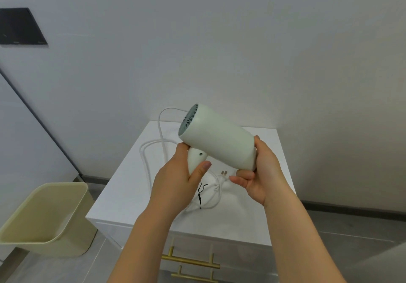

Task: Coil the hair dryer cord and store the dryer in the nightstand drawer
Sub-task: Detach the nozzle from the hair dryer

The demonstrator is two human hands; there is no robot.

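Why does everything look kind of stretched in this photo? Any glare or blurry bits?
Head view: the wide lens stretches the forearms and leans the bin outward; the light is soft and even, with no glare on the hair dryer; only faint shadows fall on the nightstand; the gold handles near the bottom edge look slightly soft.

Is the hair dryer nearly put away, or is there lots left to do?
Hardly anything is done yet. In hand: the left hand grips the handle of the pale green plastic hair dryer and the right hand holds its barrel, above the white nightstand. Its white cord lies in loose loops there. Left: coil it, open a shut drawer with a gold bar handle, put the dryer in.
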